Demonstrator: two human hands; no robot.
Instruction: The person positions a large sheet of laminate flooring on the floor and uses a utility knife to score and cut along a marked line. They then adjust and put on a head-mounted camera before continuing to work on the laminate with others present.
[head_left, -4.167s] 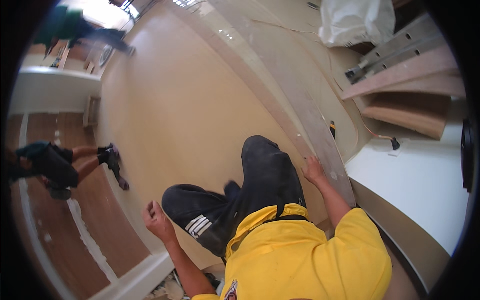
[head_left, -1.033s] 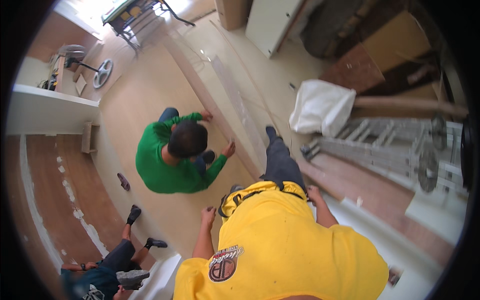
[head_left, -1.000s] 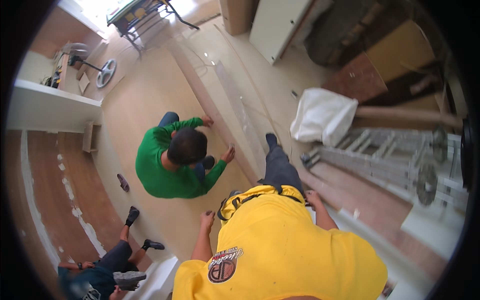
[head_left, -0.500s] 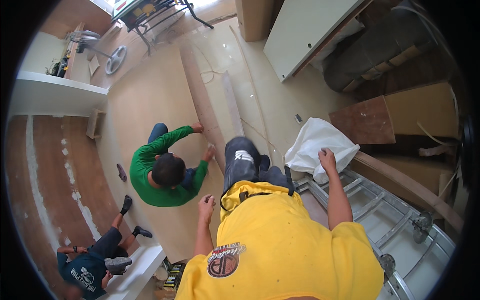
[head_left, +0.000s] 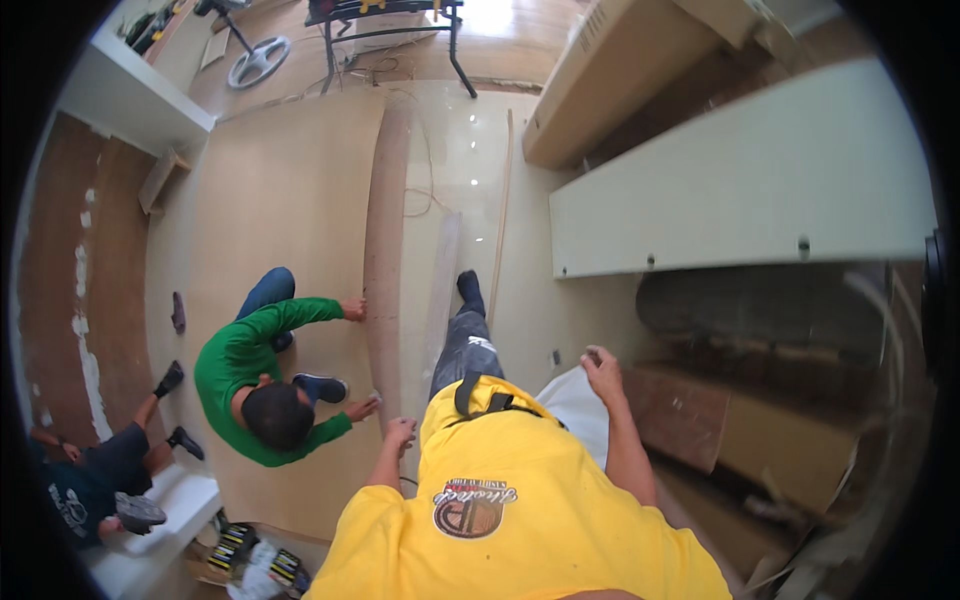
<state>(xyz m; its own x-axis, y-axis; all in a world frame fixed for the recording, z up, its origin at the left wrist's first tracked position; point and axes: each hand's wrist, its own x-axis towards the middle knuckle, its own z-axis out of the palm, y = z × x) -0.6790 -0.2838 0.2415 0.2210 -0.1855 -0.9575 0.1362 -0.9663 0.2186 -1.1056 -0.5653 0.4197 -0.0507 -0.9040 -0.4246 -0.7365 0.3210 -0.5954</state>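
Observation:
My left hand hangs beside my waist with its fingers curled in and nothing showing in them. It is nearest to the edge of a large light-brown plywood sheet on the floor, apart from it. My right hand is held out on the other side, fingers loosely bent and a little apart, with nothing in it. Below and behind it shows a white sack, partly hidden by my arm and shirt. A co-worker in green crouches on the plywood, both hands at a long brown strip of board.
A white panel and a cardboard box stand to the right. A pale flat strip and a thin wooden strip lie ahead on the tiles. A black-legged stand is at the far end. Another person sits lower left.
I have stepped forward, one foot now stretched ahead, and my view has turned to the right. The sack has slipped mostly behind my body, and the ladder has left view.

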